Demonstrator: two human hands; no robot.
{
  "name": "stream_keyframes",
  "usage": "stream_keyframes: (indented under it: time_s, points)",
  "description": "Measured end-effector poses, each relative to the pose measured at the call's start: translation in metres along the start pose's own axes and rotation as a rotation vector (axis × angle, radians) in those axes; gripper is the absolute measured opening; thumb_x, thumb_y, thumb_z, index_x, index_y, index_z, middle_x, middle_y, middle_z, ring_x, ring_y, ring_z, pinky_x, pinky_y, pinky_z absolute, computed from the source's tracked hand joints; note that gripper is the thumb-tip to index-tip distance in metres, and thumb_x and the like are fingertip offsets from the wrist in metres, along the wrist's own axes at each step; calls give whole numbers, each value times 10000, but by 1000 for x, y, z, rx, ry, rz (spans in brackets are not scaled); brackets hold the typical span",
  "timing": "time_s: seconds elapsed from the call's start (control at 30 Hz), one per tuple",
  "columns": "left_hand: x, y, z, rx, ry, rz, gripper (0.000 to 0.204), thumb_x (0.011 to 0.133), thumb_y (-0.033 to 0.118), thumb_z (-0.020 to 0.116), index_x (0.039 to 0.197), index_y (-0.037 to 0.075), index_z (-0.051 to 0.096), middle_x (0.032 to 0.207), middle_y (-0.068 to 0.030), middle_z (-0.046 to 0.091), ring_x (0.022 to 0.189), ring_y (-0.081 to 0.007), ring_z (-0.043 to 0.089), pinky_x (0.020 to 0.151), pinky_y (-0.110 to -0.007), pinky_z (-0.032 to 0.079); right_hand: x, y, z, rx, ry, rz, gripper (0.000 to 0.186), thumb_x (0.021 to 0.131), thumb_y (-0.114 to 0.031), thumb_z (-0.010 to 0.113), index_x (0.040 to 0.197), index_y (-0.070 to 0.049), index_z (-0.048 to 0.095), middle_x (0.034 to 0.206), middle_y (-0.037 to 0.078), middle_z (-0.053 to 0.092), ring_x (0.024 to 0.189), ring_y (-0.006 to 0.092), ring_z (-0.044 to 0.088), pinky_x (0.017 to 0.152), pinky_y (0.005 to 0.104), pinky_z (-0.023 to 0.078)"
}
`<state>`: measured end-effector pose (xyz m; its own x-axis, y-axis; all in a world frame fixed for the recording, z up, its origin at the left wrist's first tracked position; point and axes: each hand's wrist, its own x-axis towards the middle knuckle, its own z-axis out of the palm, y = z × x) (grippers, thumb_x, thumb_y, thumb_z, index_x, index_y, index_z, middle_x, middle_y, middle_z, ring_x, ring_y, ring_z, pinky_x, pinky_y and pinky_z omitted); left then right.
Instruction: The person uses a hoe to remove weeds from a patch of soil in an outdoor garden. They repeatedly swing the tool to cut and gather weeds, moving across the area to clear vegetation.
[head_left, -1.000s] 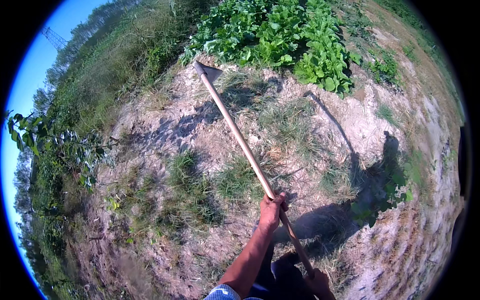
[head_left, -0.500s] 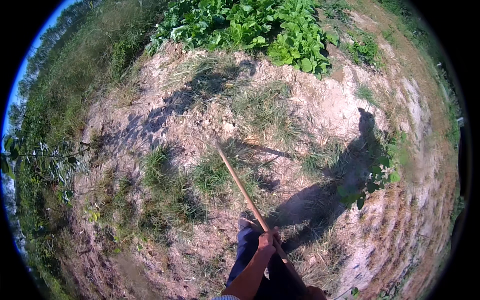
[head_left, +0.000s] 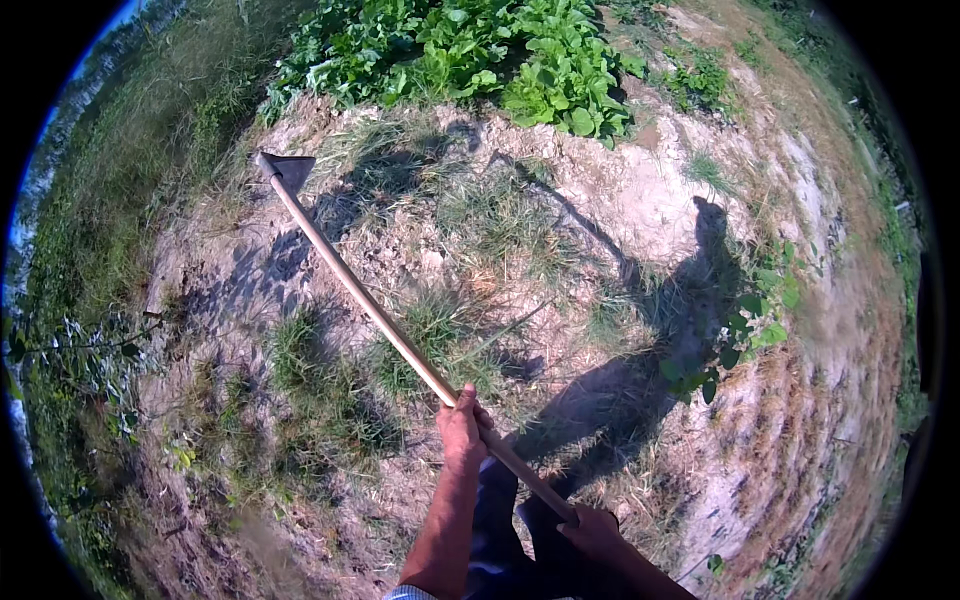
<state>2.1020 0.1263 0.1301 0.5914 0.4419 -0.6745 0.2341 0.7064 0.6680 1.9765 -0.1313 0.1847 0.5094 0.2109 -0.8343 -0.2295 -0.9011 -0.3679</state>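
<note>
I hold a hoe by its long wooden handle, which slants up and to the left. Its dark metal blade is at the far left end, seemingly raised above the dry ground. My left hand is wrapped round the handle partway along, thumb lying along the wood. Closer to me, my right hand grips the handle near its butt end; part of it is in shade. Below the handle grow clumps of grass in pale, crumbly soil.
Leafy green vegetables grow at the far side. Tall grass and brush line the left. A small broad-leaved plant stands at the right, beside my shadow and rows of dry stubble.
The hoe has swung up and left, so its blade now shows. Both hands have risen with the handle, and the right hand has come further into view.
</note>
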Motion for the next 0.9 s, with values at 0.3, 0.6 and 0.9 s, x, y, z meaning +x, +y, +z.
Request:
stream_keyframes:
  time_s: [0.3, 0.6, 0.9]
  points:
    - [8, -127, -56, 162, 124, -253, 225, 813, 190, 605, 681, 64, 473, 517, -34, 451, 382, -153, 448, 360, -294, 393, -39, 30, 16, -93, -170, 172, 454, 767, -396, 613, 1018, -23, 552, 825, 210, 632, 840, 394, 618, 767, 467, 476]
    - [-49, -191, -51, 90, 27, -649, 195, 792, 147, 672, 737, 43, 516, 549, -59, 460, 423, -190, 480, 356, -326, 409, -109, 86, 32, 127, -121, 171, 379, 700, -277, 621, 925, 28, 613, 834, 254, 624, 813, 385, 620, 703, 437, 485]
    - [-49, -206, -51, 167, 164, -486, 257, 814, 189, 640, 657, 69, 475, 481, -44, 450, 377, -164, 463, 334, -304, 386, -145, 63, -8, 46, -121, 121, 333, 748, -293, 583, 904, -2, 621, 836, 247, 624, 832, 401, 606, 713, 477, 472]
